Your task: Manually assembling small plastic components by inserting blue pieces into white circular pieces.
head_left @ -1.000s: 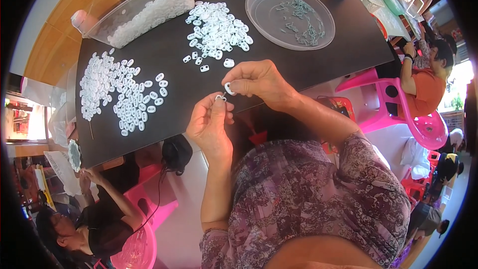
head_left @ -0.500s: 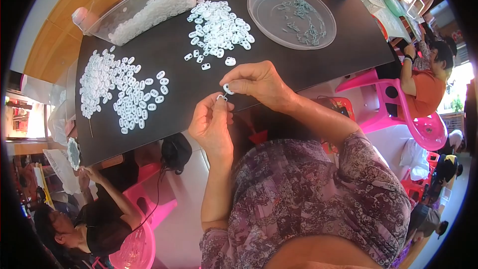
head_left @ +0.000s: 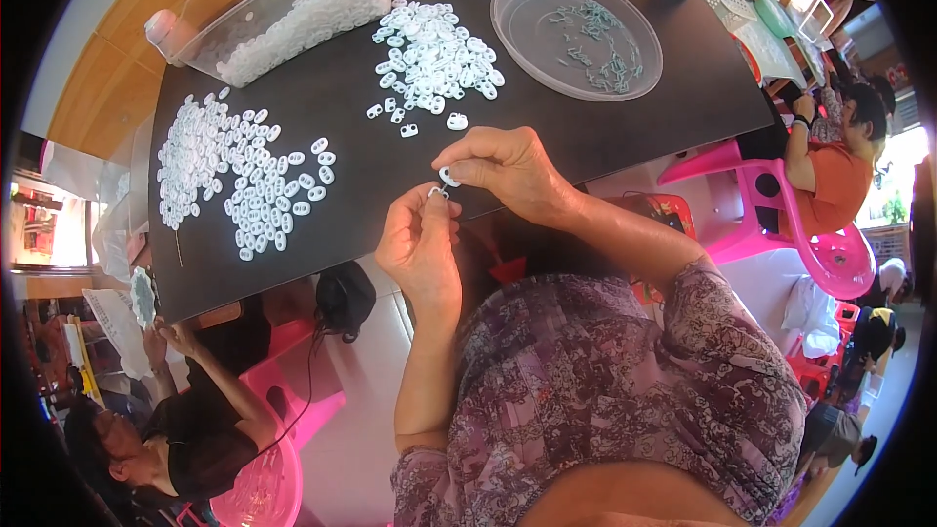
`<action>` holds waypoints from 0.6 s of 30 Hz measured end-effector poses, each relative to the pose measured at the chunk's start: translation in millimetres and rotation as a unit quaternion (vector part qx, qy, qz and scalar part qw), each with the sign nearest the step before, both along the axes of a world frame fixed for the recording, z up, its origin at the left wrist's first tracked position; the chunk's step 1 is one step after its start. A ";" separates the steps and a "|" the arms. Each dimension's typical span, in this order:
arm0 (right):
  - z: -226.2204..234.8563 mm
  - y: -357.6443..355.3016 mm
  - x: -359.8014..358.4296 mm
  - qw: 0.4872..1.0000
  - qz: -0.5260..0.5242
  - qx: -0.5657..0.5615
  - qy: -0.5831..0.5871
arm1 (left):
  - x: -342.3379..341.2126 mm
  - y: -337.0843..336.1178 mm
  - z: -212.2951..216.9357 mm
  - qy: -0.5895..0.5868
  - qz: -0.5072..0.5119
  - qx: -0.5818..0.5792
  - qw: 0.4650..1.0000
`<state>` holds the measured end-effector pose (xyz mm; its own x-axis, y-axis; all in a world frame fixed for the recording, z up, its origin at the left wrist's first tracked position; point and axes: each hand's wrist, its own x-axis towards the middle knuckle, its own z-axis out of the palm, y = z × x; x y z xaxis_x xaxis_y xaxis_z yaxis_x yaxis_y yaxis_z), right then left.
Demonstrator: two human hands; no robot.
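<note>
- The left hand (head_left: pixel 420 244) is raised from a bent elbow, fingers curled upward, its grip pinched narrow on a small metal ring piece (head_left: pixel 434 192).
- The right hand (head_left: pixel 508 171) arches over from the right, wrist bent, thumb and forefinger closed on a small white oval plastic piece (head_left: pixel 449 177), just above the left grip and almost touching it.
- Both grips meet over the near edge of the dark worktop (head_left: pixel 605 132).
- Just beyond the right grip lies a loose heap of white oval pieces (head_left: pixel 434 54).
- Farther beyond, to the right, sits a round clear plastic dish (head_left: pixel 576 39).
- Well left of the grips spreads another scatter of white pieces (head_left: pixel 234 185).
</note>
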<state>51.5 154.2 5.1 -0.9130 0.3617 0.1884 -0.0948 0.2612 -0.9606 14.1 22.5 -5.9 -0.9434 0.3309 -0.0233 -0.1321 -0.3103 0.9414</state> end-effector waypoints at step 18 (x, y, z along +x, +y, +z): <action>1.2 -1.1 2.9 0.999 0.015 -0.020 -0.048 | -0.1 -5.8 2.0 -0.017 -0.025 -0.017 0.999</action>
<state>54.3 153.2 6.3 -0.9370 0.3389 0.0850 -0.0084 0.2213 -0.9752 14.0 16.7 -3.9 -0.9241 0.3761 -0.0669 -0.1788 -0.2711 0.9458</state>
